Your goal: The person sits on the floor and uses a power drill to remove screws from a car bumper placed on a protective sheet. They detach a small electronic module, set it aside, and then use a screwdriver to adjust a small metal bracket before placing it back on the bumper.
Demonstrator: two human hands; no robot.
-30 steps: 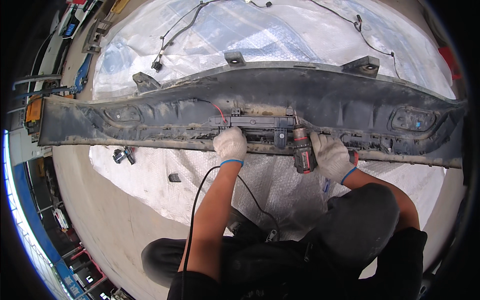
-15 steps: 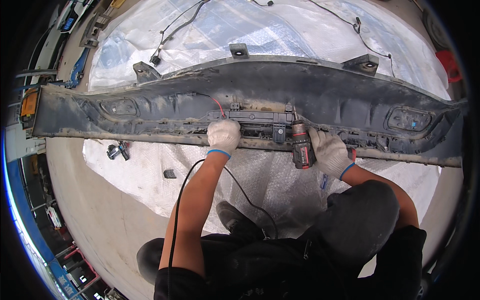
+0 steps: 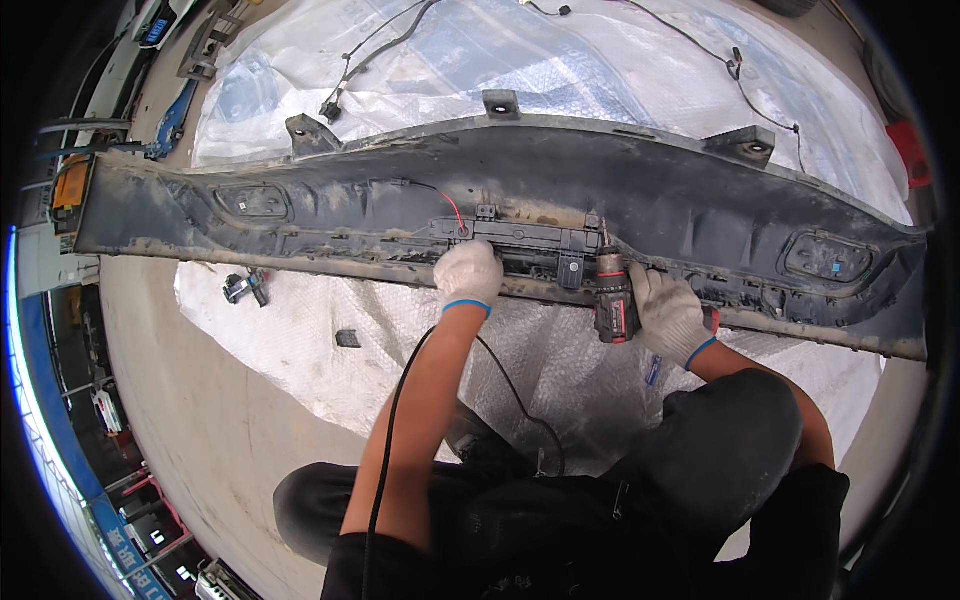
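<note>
A long dark car bumper (image 3: 620, 160) lies with its inner side up, dusty and ribbed. A black plastic bracket (image 3: 540, 236) sits along its middle, and a thin red wire (image 3: 452, 202) runs to the bracket's left end. My gloved left hand (image 3: 468, 274) is closed at the bracket's lower edge; its fingertips are hidden. In my gloved right hand (image 3: 670, 315) is a black and red cordless drill (image 3: 614, 300). The drill's bit points away from me and is at the bracket's right end, beside an upright tab. I cannot tell whether it touches a screw.
Bubble wrap (image 3: 290, 350) lies under and around the bumper. Beyond it are cable harnesses (image 3: 333, 105). A small tool (image 3: 246, 288) and a dark square piece (image 3: 348, 338) lie at the left. A black cord (image 3: 385, 450) runs along my left arm. Something red (image 3: 908, 155) stands far right.
The view has shifted slightly, so the bumper appears a little farther right and turned clockwise. Both hands and the drill keep about the same places on the bumper.
</note>
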